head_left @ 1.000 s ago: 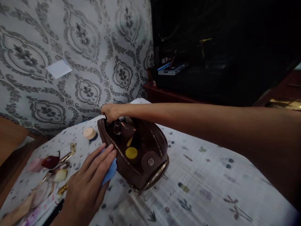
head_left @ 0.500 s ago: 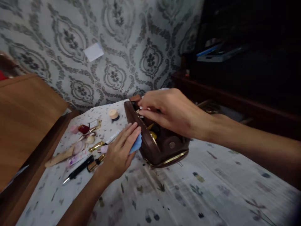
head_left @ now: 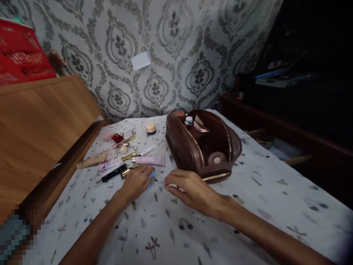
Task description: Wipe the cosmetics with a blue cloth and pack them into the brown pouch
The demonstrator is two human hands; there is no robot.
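My left hand lies low over the table, its fingers closed on a small light-blue piece that looks like cloth; most of it is hidden. My right hand is just in front of the brown cosmetic bag, thumb and fingers slightly apart, nothing visible between them. The bag stands unzipped, with a white-capped bottle and a shiny pinkish item inside. Beyond my left hand lie a lilac tube, a gold-and-black tube and a black pen-shaped tube.
More cosmetics spread across the left of the patterned cloth, among them a cream-lidded jar, a dark red bottle and a beige tube. A wooden panel borders the left, a patterned wall the back.
My right hand has come out of the bag and moved down in front of it. My left hand has left the bag's side, keeping the blue piece. The view has shifted left.
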